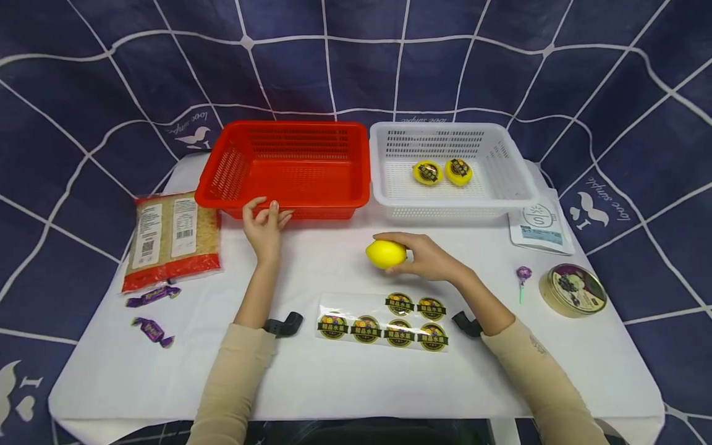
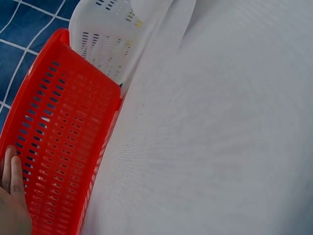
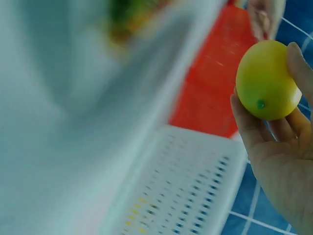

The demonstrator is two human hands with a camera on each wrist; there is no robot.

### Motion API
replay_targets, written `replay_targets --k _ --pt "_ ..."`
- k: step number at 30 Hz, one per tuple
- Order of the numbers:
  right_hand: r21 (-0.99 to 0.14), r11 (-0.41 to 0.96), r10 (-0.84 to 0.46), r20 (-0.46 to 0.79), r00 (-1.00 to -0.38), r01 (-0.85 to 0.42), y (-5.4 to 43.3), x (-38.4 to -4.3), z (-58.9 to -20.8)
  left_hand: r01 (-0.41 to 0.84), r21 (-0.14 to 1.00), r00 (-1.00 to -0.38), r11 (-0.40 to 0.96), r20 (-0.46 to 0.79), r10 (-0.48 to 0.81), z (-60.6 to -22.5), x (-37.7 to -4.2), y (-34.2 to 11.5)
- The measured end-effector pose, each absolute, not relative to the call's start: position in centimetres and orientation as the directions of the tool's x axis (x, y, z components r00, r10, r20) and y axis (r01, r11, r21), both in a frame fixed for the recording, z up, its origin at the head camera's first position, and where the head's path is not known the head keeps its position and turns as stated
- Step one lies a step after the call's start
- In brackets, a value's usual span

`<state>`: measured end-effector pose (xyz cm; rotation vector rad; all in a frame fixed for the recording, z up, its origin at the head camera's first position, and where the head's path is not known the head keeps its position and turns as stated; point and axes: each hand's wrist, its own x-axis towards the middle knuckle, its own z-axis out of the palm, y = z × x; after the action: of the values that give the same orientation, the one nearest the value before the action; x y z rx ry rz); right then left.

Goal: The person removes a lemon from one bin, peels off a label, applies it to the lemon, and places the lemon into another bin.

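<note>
In the head view my right hand [image 1: 425, 254] holds a yellow lemon [image 1: 386, 254] between thumb and fingers, above the white tabletop. The right wrist view shows the same lemon [image 3: 268, 81] with its greenish tip toward the camera. My left hand [image 1: 264, 232] is at the front wall of the red basket [image 1: 289, 213], its fingers fairly straight and touching it. Two lemons [image 1: 427, 173] with dark round stickers lie in the white basket [image 1: 450, 211]. A sheet of round fruit stickers [image 1: 356, 304] lies flat between my forearms.
Left of the red basket lies a red-edged bag of grain-like food [image 1: 170, 238], with two purple wrapped candies [image 1: 151, 330] below. At right are a white pouch [image 1: 542, 225], a lollipop [image 1: 523, 274] and a round tin [image 1: 573, 290]. Dark patterned cloth [image 1: 356, 74] hangs behind.
</note>
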<state>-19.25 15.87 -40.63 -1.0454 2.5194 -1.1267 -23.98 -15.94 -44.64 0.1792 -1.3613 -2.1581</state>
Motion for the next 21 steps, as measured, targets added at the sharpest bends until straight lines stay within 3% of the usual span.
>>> replay_targets --k 8,21 --pt "-0.681 0.537 -0.7 -0.03 -0.713 -0.498 15.6 -19.1 -43.2 0.404 0.848 -0.835 -0.343 0.188 -0.518 -45.6 -24.5 -16.3" --pt "-0.68 0.541 -0.699 -0.037 -0.714 -0.495 16.0 -19.2 -43.4 0.395 0.854 -0.835 -0.338 0.181 -0.52 -44.6 -23.9 -16.0"
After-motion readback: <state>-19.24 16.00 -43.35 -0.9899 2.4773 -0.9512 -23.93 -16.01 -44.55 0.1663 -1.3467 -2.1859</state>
